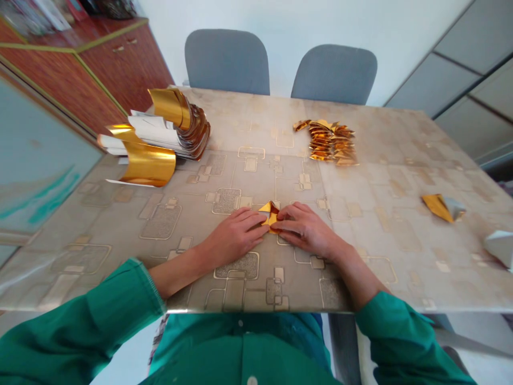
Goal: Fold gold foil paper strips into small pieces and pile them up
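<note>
Between my two hands, a small folded piece of gold foil paper (pixel 271 212) rests on the patterned tablecloth, its gold and pale faces both showing. My left hand (pixel 239 234) lies at its left side, the fingers together and the tips pressed on the paper's edge. From the right, my right hand (pixel 305 229) grips the other edge with curled fingers; the thumb is mostly hidden. Beyond the hands, rows of folded gold paper pieces (pixel 332 143) stand packed together.
A stack of gold-and-white paper sheets (pixel 188 125) sits at the back left, with a curled gold sheet (pixel 150 163) before it. A partly folded gold piece (pixel 441 207) and a white paper (pixel 500 247) lie at right. Two grey chairs (pixel 227 61) stand behind the table (pixel 272 289).
</note>
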Available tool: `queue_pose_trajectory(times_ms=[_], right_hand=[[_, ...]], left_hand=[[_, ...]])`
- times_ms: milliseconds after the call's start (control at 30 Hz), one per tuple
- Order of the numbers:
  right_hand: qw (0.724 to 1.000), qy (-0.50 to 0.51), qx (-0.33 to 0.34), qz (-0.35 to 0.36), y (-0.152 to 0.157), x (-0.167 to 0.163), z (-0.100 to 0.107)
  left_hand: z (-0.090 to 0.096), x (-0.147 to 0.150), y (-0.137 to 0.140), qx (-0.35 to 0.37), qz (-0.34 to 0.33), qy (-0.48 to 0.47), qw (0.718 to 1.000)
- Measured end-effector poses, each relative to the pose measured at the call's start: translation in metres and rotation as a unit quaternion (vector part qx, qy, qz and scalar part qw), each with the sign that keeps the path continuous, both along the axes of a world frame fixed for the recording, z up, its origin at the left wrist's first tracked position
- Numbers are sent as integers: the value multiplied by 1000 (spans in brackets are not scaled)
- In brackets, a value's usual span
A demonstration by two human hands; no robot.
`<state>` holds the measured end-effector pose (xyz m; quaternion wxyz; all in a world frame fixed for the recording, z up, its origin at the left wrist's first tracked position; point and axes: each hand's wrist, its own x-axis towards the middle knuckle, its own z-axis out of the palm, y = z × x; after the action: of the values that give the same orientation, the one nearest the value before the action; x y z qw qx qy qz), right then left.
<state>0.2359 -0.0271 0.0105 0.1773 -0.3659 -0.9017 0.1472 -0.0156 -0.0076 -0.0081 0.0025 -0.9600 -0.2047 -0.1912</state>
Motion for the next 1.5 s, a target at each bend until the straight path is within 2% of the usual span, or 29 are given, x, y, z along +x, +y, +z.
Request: queue_pose_trajectory(times_ms=[200,367,567,800,1000,1267,1500], right_hand=[[999,25,-26,16,3,6,-1],[998,40,-40,28,7,13,-1],[998,44,-25,33,8,15,-1],[1000,15,21,15,5,10,0],[1000,23,6,10,4,7,3],[1000,-5,-9,-4,2,3,5],[1000,8,-9,-5,2,3,4]], left_hand=[[0,5,4,30,-7,-4,1000],[2,12,6,26,16,-2,1000],[0,12,5,36,22,-9,999],[-1,13,7,41,40,-30,998],[1,11,3,33,37,-29,998],[8,12,0,62,41,12,997],[8,16,-5,81,72,5,994]])
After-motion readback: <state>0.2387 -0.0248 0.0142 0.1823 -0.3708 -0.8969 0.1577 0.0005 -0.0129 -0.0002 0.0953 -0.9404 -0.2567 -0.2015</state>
